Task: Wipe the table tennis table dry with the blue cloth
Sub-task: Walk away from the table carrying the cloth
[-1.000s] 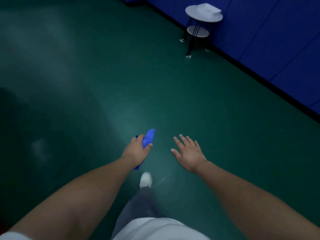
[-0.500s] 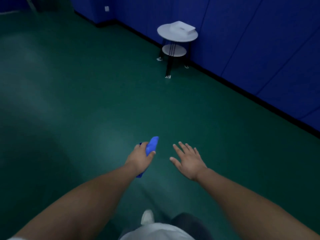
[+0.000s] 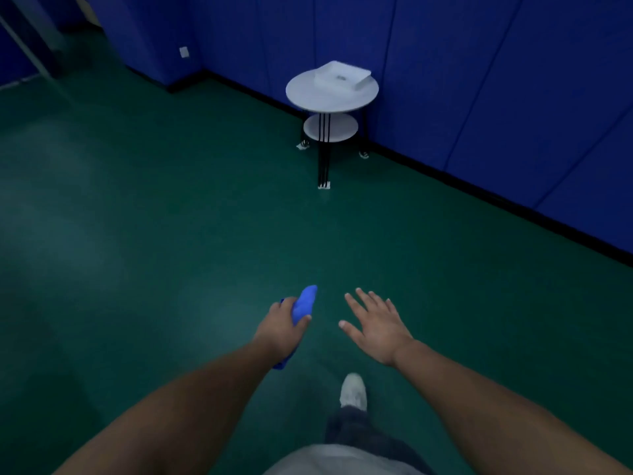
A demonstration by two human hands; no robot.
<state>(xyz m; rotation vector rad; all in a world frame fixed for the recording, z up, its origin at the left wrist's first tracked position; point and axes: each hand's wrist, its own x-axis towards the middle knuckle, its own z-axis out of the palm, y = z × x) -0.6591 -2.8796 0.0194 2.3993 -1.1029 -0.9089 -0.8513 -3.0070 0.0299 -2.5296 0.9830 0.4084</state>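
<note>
Cloth (image 3: 305, 301) gripped in my left hand (image 3: 281, 325), my right hand (image 3: 376, 329) loose, fingers spread, white box (image 3: 342, 75) on round table (image 3: 308, 96), its mark unreadable

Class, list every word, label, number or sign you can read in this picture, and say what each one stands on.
None can be read.
White box on the round side table: a small grey mark on top, too blurred to read.
Pale plate on the blue wall: too small to tell.
Blue cloth in the left hand: no label shows.
</note>
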